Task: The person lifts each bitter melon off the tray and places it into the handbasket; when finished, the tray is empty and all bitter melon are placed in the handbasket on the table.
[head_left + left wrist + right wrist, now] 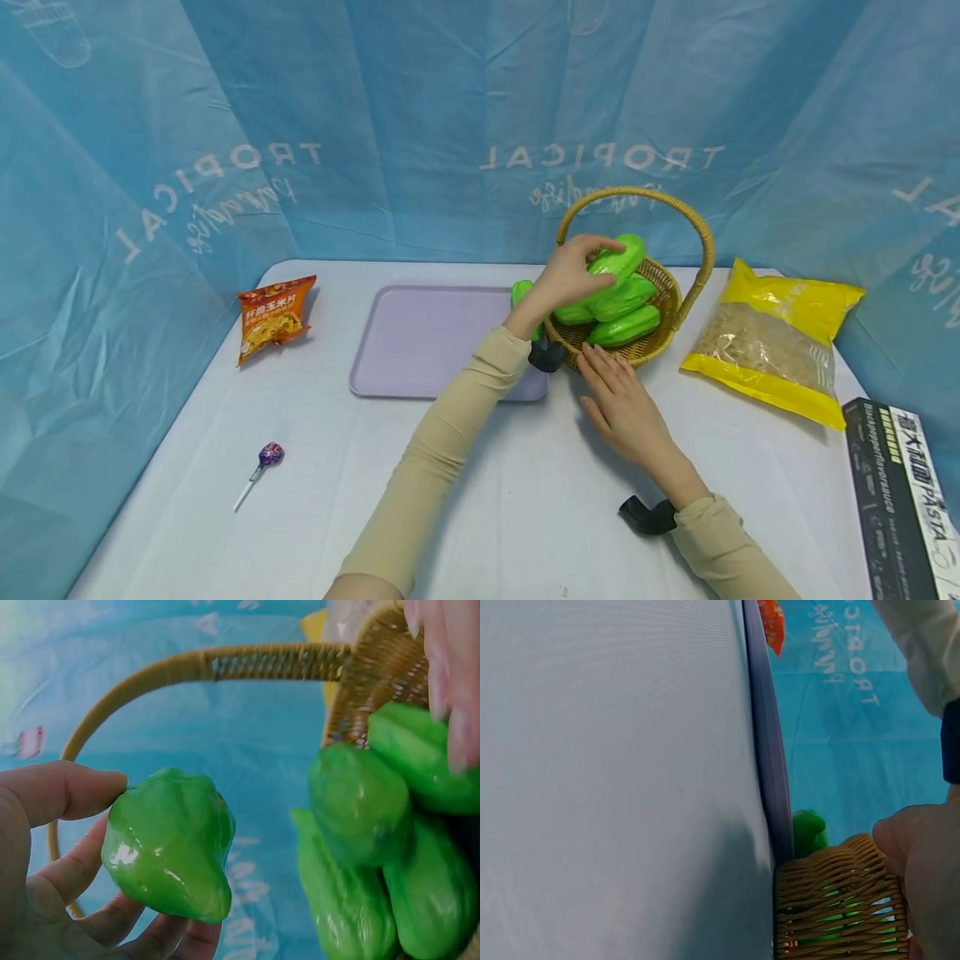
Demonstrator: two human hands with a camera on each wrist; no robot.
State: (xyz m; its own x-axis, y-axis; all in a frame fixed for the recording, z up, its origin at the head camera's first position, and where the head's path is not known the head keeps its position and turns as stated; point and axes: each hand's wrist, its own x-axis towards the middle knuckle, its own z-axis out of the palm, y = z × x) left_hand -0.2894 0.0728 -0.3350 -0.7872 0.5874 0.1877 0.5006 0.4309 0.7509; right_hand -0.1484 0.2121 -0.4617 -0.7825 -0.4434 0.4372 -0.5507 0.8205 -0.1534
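In the head view my left hand (573,271) is raised over the wicker basket (660,346). Its thumb and fingers hold a glossy green ridged fruit (169,844), clear of the others in the left wrist view. Several similar green fruits (626,325) lie piled in the basket under its arched handle. My right hand (626,417) rests at the basket's front rim, fingers extended over it and thumb near the wicker in the right wrist view. Another green fruit (521,291) shows at the right end of the lilac tray (420,342), partly hidden by my left wrist.
An orange snack bag (275,317) stands at the back left, with a lollipop (271,455) nearer the front. Right of the basket lies a yellow bag (780,333) with a see-through window. A black pasta box (900,500) sits at the right edge. Blue cloth hangs behind the table.
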